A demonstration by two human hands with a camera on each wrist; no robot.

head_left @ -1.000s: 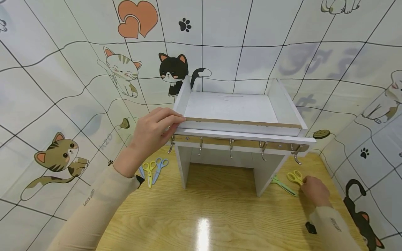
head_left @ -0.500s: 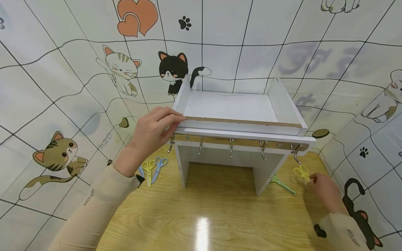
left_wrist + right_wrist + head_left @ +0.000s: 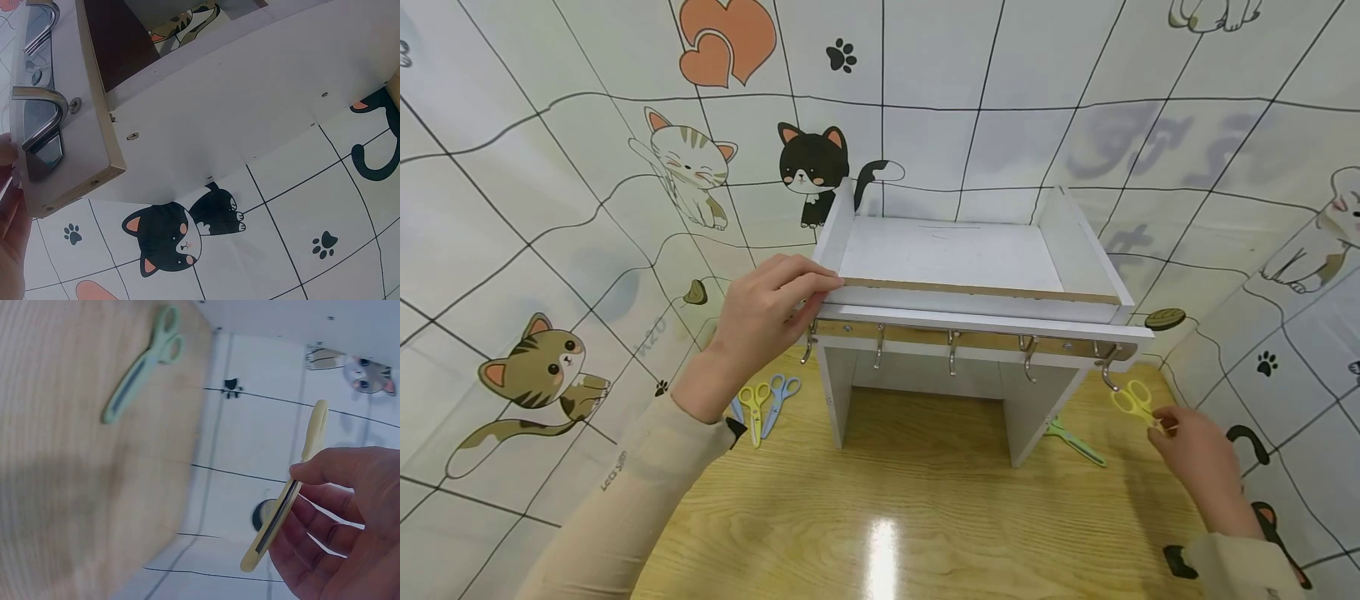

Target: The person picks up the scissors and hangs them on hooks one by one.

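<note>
My left hand (image 3: pixel 767 304) holds the left front corner of a white shelf unit (image 3: pixel 955 321), fingers on the top edge and thumb at the front. Metal hooks (image 3: pixel 952 354) line the rail along the front, and the left wrist view shows two of these hooks (image 3: pixel 47 119) close up. Off to the right, my right hand (image 3: pixel 1201 454) pinches yellow scissors (image 3: pixel 275 515) by the blade end between thumb and fingers. Their handle loops point towards the rightmost hook. Green scissors (image 3: pixel 1078 444) lie on the table by the unit's right leg.
Left of the unit, yellow scissors (image 3: pixel 756 412) and blue scissors (image 3: pixel 781 404) lie on the wooden table (image 3: pixel 820 533), with another blue pair partly hidden by my left forearm. A cat-printed sheet (image 3: pixel 955 75) hangs behind and at both sides.
My right hand has lifted the yellow scissors off the table and moved right with them, their loops turning up towards the hooks. The left hand stays on the shelf corner.
</note>
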